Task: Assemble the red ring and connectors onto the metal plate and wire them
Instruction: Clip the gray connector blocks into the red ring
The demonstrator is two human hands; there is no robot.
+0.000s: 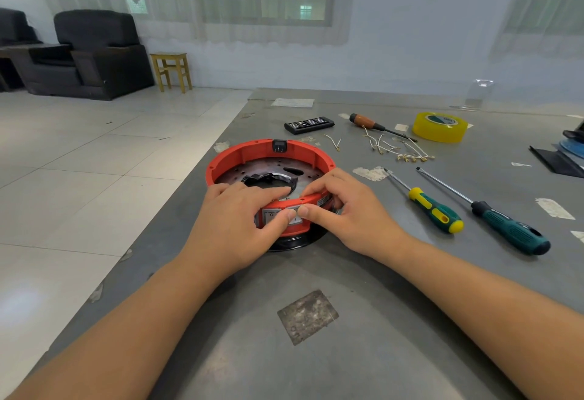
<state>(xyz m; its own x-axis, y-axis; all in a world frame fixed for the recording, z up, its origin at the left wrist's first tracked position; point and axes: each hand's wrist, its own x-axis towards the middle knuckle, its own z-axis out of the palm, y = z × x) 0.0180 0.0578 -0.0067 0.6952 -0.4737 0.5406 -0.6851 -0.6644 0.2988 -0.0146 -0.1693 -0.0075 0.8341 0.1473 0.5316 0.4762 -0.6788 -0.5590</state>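
Note:
The red ring point(240, 155) sits on the round metal plate point(275, 167), which has small holes and a large dark opening in the middle. A black socket connector point(279, 146) is set into the ring's far wall. On the near wall a white rocker switch point(272, 217) shows between my thumbs. My left hand point(234, 222) grips the near rim, fingers over the top and thumb on the switch. My right hand point(344, 210) grips the same rim from the right, thumb pressing beside the switch. Loose white wires with brass terminals point(395, 148) lie beyond the ring on the right.
Three screwdrivers lie to the right: a green-yellow one point(434, 210), a dark teal one point(508, 227) and a wood-handled one point(366, 121). A yellow tape roll point(441, 126) and a black bit case point(309, 125) sit farther back. The table's left edge runs close to the ring.

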